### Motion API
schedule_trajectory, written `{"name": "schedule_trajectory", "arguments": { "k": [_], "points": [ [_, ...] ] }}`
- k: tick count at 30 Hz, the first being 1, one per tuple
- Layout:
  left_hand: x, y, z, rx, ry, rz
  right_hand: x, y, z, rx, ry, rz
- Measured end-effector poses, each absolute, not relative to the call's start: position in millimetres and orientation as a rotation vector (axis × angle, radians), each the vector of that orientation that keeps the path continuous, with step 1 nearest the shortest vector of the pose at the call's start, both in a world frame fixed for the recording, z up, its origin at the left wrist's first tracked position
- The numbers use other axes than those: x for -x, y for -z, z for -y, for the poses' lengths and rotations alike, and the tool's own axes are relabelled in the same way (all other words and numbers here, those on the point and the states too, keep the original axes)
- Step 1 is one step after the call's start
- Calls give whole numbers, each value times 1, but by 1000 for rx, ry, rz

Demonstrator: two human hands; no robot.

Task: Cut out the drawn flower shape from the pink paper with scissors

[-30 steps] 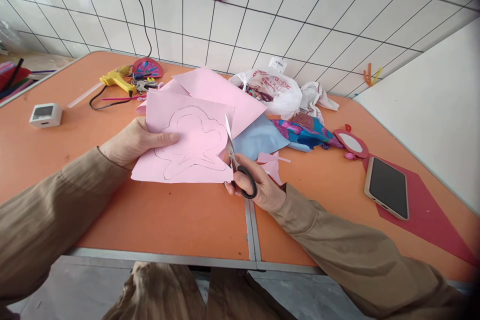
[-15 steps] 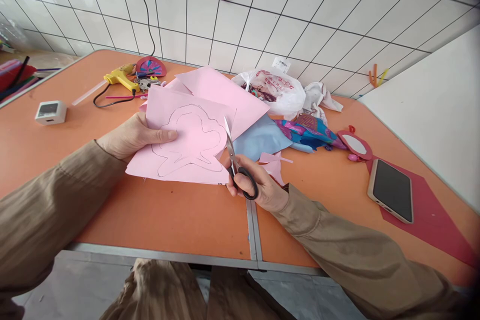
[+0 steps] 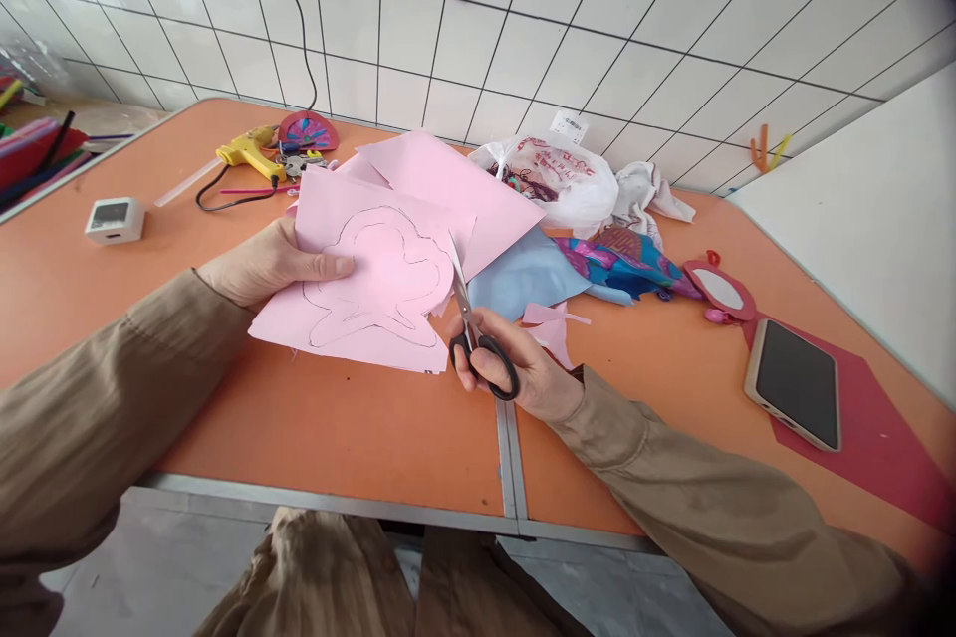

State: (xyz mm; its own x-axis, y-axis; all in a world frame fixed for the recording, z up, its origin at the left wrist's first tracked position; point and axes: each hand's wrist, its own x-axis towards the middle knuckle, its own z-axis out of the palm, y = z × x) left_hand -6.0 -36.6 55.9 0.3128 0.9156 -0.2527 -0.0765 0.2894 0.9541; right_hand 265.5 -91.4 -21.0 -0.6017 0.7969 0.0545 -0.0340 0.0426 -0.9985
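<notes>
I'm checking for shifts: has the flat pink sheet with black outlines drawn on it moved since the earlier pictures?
Yes, slightly: the lower edge of the pink sheet has swung left, farther from the straight grey metal table strip.

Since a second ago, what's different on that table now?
The lower part of the drawn-on pink paper has swung left, so its lower right corner now shows clear of the scissors. Nothing was taken up or let go: the left hand keeps the paper, the right hand the scissors. The glue gun and phone stay put; the view turned slightly.
</notes>
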Motion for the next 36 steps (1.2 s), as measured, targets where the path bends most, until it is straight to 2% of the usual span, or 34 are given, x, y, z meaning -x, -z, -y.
{"name": "schedule_trajectory", "arguments": {
  "k": [9, 23, 36],
  "points": [
    [4, -56, 40, -1043, -838, -1008, -271, 20, 89, 705, -1734, 1644],
    [-4, -45, 41, -944, -738, -1081, -266, 14, 89, 782, -1697, 1596],
    [-9, -45, 48, -1013, -787, -1103, -270, 9, 91, 762, -1597, 1642]
  ]
}}
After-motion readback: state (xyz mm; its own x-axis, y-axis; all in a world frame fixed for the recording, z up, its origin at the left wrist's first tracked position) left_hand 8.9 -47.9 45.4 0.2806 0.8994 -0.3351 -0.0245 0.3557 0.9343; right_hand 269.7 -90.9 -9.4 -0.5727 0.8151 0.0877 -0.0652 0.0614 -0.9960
